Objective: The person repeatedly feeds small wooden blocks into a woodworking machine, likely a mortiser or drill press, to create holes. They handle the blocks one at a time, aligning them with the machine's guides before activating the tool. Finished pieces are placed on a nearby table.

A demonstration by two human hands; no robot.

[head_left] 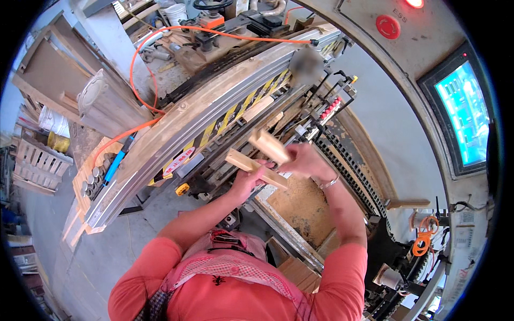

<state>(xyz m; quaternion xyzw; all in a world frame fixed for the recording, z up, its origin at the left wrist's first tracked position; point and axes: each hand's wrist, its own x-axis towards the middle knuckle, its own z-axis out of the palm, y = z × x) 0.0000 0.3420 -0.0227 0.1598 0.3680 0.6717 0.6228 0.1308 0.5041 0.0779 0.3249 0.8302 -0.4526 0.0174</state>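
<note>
- Person's pink checked apron [230,265] sat closest to camera, below the woodworking machine [235,115].
- Left hand [247,182] had fingers clamped on a short wooden strip [256,168], held just in front of the machine.
- Right hand [305,160] gripped a second wooden block [267,145], touching the strip from above.
- Sawdust-covered bed [302,206] lay under both hands.
- Orange hose [140,69] ran over the machine's far side.

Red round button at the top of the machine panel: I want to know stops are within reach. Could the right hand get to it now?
Probably, but not at once: the right hand grips a wooden block, and the red round button sits well beyond it, with nothing between.
</note>
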